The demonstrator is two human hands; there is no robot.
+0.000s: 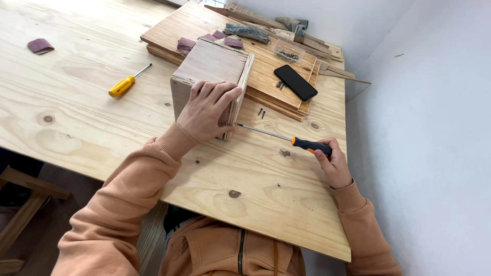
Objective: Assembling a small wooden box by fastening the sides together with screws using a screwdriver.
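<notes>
A small plywood box [209,64] stands on the pale wooden table [76,102]. My left hand [207,110] lies flat on the box's near top edge, fingers spread and pressing it down. My right hand [333,164] grips the orange and black handle of a screwdriver [286,138]. Its long metal shaft points left, and the tip touches the box's right side panel near the bottom. Two small dark screws [261,112] lie on the table just right of the box.
A yellow-handled screwdriver [125,83] lies left of the box. Behind it are stacked wooden boards [266,71], a black phone [295,82], a clear tub of screws [289,52], sandpaper pieces [40,46] and a grey glove [246,32]. A white wall rises at right.
</notes>
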